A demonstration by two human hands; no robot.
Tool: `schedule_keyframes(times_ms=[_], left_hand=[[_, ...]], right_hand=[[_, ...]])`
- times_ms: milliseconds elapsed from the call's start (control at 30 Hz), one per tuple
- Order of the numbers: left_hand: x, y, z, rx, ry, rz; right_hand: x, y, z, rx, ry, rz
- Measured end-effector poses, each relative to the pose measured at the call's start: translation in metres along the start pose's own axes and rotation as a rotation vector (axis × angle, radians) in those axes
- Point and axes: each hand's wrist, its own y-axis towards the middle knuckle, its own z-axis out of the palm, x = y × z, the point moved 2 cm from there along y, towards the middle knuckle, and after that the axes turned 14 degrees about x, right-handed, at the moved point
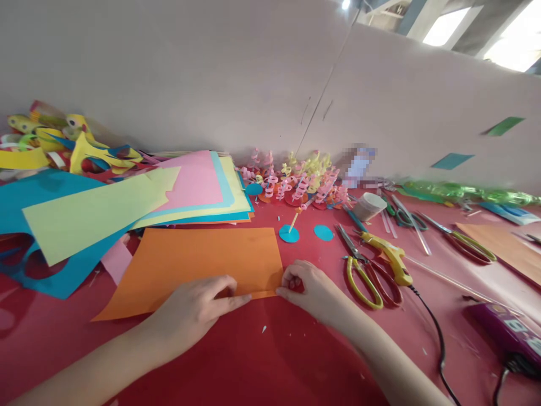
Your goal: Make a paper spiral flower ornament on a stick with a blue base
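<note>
We see a red table [270,349] filling the scene. A fanned stack of coloured sheets [127,197] lies on its far left. The orange sheet [203,259] lies flat in the near middle, just right of that stack, with a narrow strip along its near edge turned up.

The left hand [194,310] rests palm down on the sheet's near edge. Its fingers are pressed together and point right along the strip. The right hand [308,287] sits at the sheet's near right corner, its fingers curled and pinching that corner.

Yellow-handled scissors [363,270] lie right of the right hand, near it. A yellow glue gun [391,254] lies just beyond them. 2 blue circles [323,233] lie just past the sheet's far right corner.
</note>
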Motion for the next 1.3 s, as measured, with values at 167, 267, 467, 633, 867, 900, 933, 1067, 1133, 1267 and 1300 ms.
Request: schedule_keyframes(times_ms=[167,267,467,633,867,900,933,1067,1133,1267,1300], left_hand=[[-0.001,0.001,-0.001,-0.001,0.037,0.043],[-0.001,0.001,0.000,0.012,0.058,0.039],[-0.003,0.001,0.001,-0.012,0.163,0.073],[-0.002,0.000,0.004,-0.076,0.387,0.159],[0.000,-0.001,0.007,-0.165,0.445,0.209],[0.000,-0.001,0.007,-0.160,0.439,0.206],[0.000,-0.001,0.007,-0.153,0.436,0.203],[0.000,-0.001,0.006,-0.129,0.459,0.190],[0.000,-0.001,0.007,-0.128,0.471,0.194],[0.003,-0.001,0.007,-0.110,0.473,0.193],[0.004,-0.001,0.007,-0.105,0.467,0.192]], right_hand=[[-0.002,0.000,0.002,0.000,-0.011,-0.019],[-0.004,-0.002,0.001,-0.001,-0.002,-0.041],[-0.005,-0.005,0.001,-0.009,0.063,-0.143],[0.010,-0.002,0.017,-0.211,-0.055,-0.002],[0.020,0.001,0.029,-0.311,-0.162,0.078],[0.019,0.000,0.027,-0.299,-0.154,0.080],[0.018,0.000,0.026,-0.280,-0.143,0.078],[0.012,-0.005,0.016,-0.184,-0.070,0.038],[0.009,-0.009,0.009,-0.134,-0.047,0.040],[-0.001,-0.017,-0.006,-0.033,-0.048,0.105],[-0.004,-0.018,-0.009,-0.017,-0.048,0.109]])
